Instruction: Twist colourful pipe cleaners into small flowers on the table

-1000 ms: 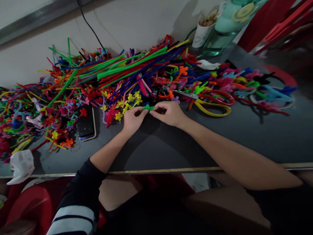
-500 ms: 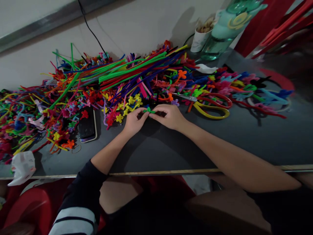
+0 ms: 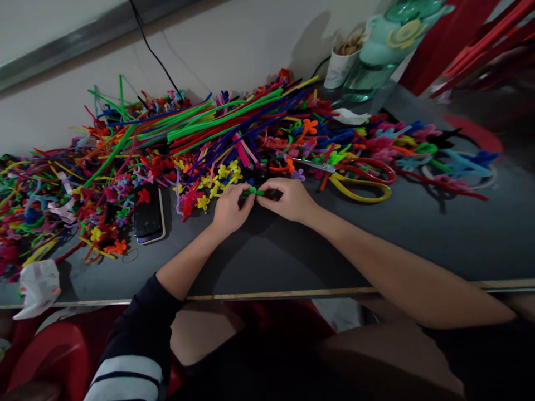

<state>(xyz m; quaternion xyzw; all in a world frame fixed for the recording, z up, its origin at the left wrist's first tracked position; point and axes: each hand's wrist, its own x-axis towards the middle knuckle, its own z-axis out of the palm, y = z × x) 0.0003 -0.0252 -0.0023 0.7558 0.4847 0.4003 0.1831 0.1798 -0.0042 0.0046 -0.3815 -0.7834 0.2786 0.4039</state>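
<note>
Between my two hands, a small green pipe cleaner piece (image 3: pixel 253 191) with short looped parts is held just over the dark table (image 3: pixel 284 250). My left hand (image 3: pixel 231 209) pinches its left side with thumb and forefinger. On its right side, my right hand (image 3: pixel 290 199) grips it the same way; the fingertips hide part of it. Yellow pipe cleaner flowers (image 3: pixel 225 175) lie right behind my left hand. Scissors (image 3: pixel 361 178) with red and yellow handles rest to the right of my right hand, blades pointing left.
A long heap of coloured pipe cleaners (image 3: pixel 225 120) runs along the wall. A phone (image 3: pixel 148 214) lies left, a red flower on it. Crumpled tissue (image 3: pixel 39 284) hangs at the front edge. At the back right stand a paper cup (image 3: pixel 336 69) and a green bottle (image 3: pixel 371 64).
My fingers have shifted slightly around the green piece, which is turned a little and shows less of its loops. Both hands stay in nearly the same place.
</note>
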